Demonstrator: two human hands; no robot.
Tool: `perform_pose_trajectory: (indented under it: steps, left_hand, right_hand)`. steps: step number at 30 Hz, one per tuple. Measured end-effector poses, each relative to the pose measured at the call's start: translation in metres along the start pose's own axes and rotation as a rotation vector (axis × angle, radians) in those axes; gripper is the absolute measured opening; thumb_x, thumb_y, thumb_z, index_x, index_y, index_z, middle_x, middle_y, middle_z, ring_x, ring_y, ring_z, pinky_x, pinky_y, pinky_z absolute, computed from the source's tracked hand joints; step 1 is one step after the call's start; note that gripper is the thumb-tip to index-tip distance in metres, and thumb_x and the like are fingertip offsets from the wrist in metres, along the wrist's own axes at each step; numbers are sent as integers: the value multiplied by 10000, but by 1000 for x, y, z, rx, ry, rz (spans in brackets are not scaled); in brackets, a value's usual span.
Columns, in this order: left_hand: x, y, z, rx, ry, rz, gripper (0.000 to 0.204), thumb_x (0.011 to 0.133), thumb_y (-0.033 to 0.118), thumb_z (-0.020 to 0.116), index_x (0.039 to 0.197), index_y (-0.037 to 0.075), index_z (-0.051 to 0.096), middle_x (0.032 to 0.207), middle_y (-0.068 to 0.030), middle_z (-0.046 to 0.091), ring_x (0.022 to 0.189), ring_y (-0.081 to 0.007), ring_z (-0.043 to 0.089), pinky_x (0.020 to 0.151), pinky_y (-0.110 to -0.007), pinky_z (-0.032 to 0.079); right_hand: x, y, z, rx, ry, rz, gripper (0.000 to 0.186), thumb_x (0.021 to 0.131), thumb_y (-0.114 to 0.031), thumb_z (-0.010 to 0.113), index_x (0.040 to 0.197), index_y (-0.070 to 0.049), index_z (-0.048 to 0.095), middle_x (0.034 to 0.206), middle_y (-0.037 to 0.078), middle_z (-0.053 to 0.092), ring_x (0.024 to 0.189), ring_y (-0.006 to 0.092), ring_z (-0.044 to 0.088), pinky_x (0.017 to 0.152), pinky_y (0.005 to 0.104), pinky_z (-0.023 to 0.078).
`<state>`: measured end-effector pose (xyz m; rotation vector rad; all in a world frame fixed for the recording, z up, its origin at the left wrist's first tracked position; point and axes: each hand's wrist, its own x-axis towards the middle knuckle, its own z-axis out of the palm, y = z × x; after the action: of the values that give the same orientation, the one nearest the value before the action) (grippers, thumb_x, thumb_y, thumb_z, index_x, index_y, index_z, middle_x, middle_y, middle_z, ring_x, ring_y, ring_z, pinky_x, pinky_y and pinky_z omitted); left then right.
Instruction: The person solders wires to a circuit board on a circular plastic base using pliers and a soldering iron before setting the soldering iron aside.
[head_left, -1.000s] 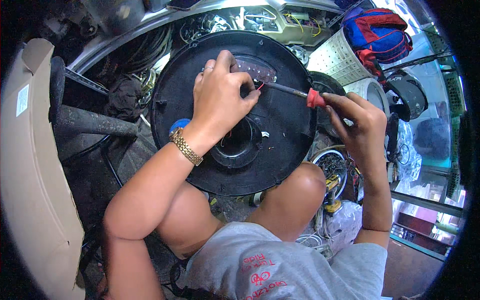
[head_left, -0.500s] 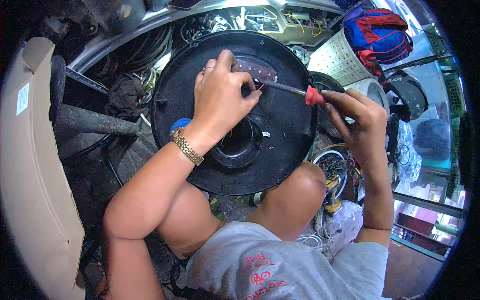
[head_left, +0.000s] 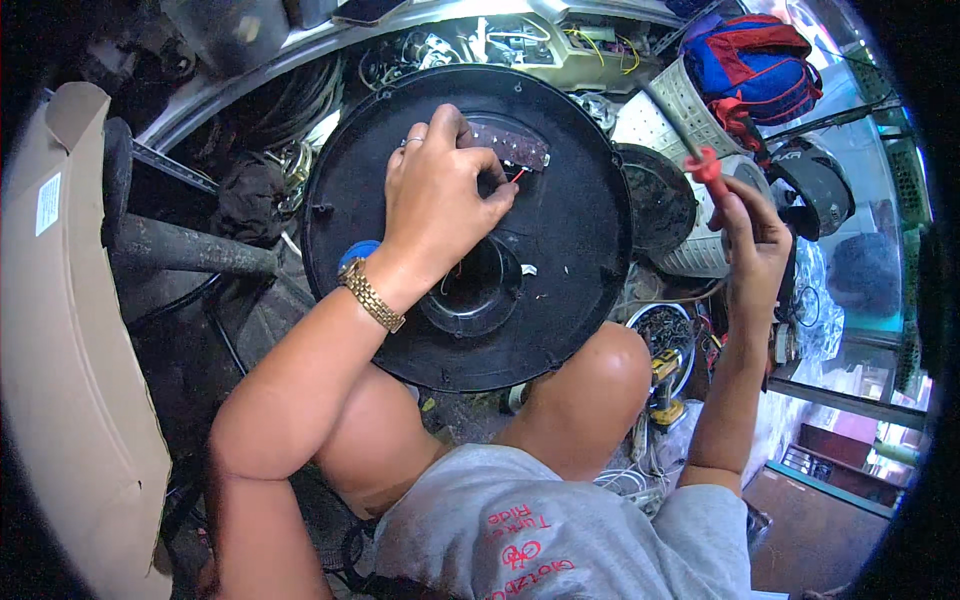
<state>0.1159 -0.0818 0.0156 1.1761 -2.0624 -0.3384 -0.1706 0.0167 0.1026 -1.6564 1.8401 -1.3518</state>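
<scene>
A large round black plastic base (head_left: 575, 280) with a raised central hub lies above my knees. On its far part sits a dark circuit board strip (head_left: 522, 148) with small solder points. My left hand (head_left: 435, 190), a gold watch on its wrist, rests over the board's left end. Its thumb and index finger pinch a short red wire (head_left: 519, 175) at the board's near edge. Off to the right, clear of the base, my right hand (head_left: 755, 240) grips the red handle of a soldering iron (head_left: 708, 168). The iron's metal shaft points up and left; its tip is blurred.
A cordless drill (head_left: 664, 385) stands beside a tub of small metal parts (head_left: 665, 330) by my right knee. Right of the base are a white perforated basket (head_left: 655, 125) and a blue-and-red bag (head_left: 750, 70). Cardboard (head_left: 85, 350) stands at left.
My right hand has drawn the soldering iron away from the board, to the right, and tilted its shaft upward. The left hand stays nearly in place on the red wire.
</scene>
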Motion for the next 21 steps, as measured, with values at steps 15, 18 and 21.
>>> perform_pose_trajectory:
  steps: [15,18,21]
  left_hand:
    - [1,1,-3,-18,-35,-32,208,667,295,845,719,119,749,1034,-110,580,1015,-319,587,840,-475,482]
    - [0,0,-4,-20,-30,-43,212,671,309,836,709,122,742,1028,-109,580,1010,-319,589,835,-477,478]
    - [0,0,-1,-28,-25,-34,205,676,308,828,706,125,740,1021,-106,580,1003,-317,591,832,-478,476]
  right_hand:
    - [-44,46,40,923,160,518,284,1049,-356,517,1024,-73,536,817,33,564,547,105,474,470,258,340]
    - [-45,40,49,927,218,538,291,1043,-364,526,1007,-76,538,803,29,556,541,105,474,464,260,340]
    - [-50,39,52,943,194,529,288,1040,-363,532,1015,-77,534,794,28,555,537,103,474,462,259,339]
